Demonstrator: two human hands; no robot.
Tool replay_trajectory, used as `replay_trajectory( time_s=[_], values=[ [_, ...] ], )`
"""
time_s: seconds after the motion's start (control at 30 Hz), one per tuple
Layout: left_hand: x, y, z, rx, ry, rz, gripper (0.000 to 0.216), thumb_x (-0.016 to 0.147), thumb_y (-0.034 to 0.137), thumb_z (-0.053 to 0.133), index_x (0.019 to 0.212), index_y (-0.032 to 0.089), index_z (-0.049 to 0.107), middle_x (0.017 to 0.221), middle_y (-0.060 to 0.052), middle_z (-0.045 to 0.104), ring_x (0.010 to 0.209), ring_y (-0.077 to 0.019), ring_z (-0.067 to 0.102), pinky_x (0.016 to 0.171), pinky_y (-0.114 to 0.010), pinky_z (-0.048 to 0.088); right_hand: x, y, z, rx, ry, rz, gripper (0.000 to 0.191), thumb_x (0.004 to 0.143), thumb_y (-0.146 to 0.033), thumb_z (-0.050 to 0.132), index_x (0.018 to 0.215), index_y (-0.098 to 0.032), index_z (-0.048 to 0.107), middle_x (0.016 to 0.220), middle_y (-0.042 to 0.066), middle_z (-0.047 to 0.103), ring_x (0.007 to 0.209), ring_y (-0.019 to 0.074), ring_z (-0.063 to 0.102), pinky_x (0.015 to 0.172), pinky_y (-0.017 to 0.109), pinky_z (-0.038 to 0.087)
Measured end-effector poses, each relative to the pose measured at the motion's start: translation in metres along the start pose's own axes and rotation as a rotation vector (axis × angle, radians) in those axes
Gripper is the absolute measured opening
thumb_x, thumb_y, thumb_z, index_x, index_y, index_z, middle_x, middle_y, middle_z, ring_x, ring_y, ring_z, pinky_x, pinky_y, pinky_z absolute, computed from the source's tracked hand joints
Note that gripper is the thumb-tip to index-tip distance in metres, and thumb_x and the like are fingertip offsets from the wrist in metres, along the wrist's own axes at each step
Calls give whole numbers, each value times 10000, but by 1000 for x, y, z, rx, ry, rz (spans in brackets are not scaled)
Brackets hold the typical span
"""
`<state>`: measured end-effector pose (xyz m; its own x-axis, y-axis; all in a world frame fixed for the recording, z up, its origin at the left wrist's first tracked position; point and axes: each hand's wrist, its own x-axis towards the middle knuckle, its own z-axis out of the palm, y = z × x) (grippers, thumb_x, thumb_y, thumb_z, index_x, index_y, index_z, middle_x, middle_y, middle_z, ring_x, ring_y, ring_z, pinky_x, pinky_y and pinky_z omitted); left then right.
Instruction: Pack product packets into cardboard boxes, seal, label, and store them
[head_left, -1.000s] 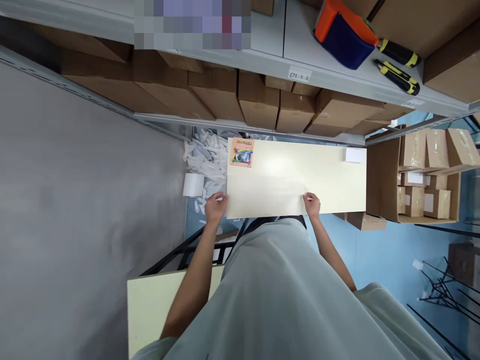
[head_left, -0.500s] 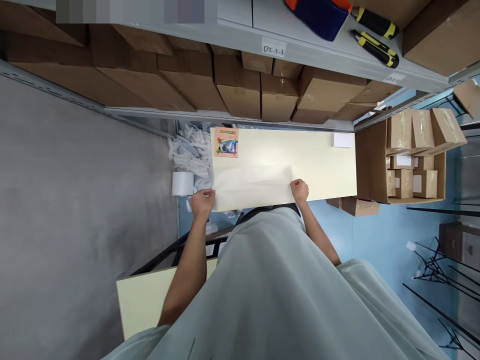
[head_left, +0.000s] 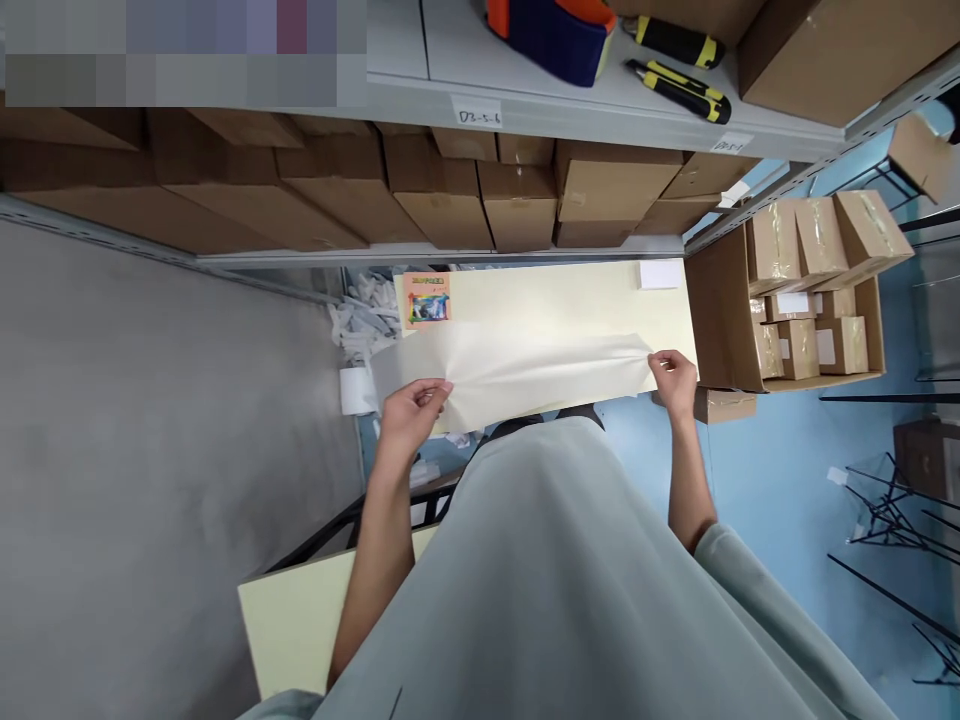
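A thin white, slightly see-through sheet (head_left: pixel 540 375) stretches between my two hands over the pale yellow tabletop (head_left: pixel 540 295). My left hand (head_left: pixel 409 415) pinches the sheet between thumb and fingers, and a loose end sticks out left past the table edge. On the right, my right hand (head_left: pixel 675 382) grips the gathered other end near the table's right side. Creases run along the sheet from both grips. A pink booklet (head_left: pixel 427 298) with a colourful picture lies at the table's back left, just behind the sheet. At the back right sits a small white block (head_left: pixel 660 274).
A white roll (head_left: pixel 357 391) and crumpled white scraps (head_left: pixel 367 315) are left of the table. Above stands a shelf (head_left: pixel 585 115) with cardboard boxes (head_left: pixel 517 205) and a yellow-black utility knife (head_left: pixel 682 92). An open carton (head_left: pixel 724 320) holding smaller boxes adjoins the right edge.
My right hand has moved right with its end of the sheet, drawing it longer and taut. My left hand has shifted slightly right along the sheet. The view has tilted slightly.
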<state>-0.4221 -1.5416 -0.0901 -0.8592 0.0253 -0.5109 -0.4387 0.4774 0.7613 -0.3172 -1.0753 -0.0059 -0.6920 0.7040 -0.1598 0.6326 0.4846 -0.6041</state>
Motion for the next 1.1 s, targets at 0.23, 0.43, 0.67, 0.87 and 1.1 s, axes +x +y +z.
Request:
replay_trajectory(
  time_s=[0.23, 0.43, 0.67, 0.87, 1.1],
  values=[
    [9, 31, 88, 69, -79, -12, 406, 888, 512, 729, 1073, 158, 801, 862, -67, 791, 719, -199, 716, 685, -306, 598, 54, 52, -44, 44, 25, 80, 291, 840, -434, 687, 872, -158, 774, 789, 65, 752, 715, 210, 644, 707, 322, 503],
    [32, 39, 172, 287, -43, -75, 252, 913, 401, 675, 992, 193, 793, 991, -76, 826, 835, -218, 750, 851, -332, 579, 113, 104, -36, -73, -76, 125, 242, 855, -371, 680, 893, -162, 795, 934, 112, 818, 841, 255, 715, 796, 335, 525],
    [41, 32, 237, 447, -50, -121, 168, 867, 287, 709, 1014, 217, 749, 1032, -80, 782, 963, -250, 716, 946, -359, 544, 163, 162, 4, -183, -287, 127, 193, 917, -334, 678, 901, -175, 785, 986, 125, 834, 894, 259, 740, 820, 318, 529],
    [33, 25, 266, 516, -63, -110, 280, 876, 310, 729, 1139, 220, 700, 1146, -92, 705, 1008, -245, 685, 996, -365, 529, 168, 182, 28, -251, -343, 106, 177, 981, -276, 612, 975, -176, 759, 1025, 140, 802, 952, 261, 709, 852, 325, 513],
    [32, 30, 289, 598, -102, -93, 385, 877, 340, 746, 1222, 219, 626, 1166, -116, 671, 1102, -291, 662, 1021, -402, 514, 130, 165, 51, -295, -494, -181, 283, 1066, -246, 494, 1263, -195, 690, 1327, 159, 681, 1273, 286, 582, 990, 352, 508]
  ],
)
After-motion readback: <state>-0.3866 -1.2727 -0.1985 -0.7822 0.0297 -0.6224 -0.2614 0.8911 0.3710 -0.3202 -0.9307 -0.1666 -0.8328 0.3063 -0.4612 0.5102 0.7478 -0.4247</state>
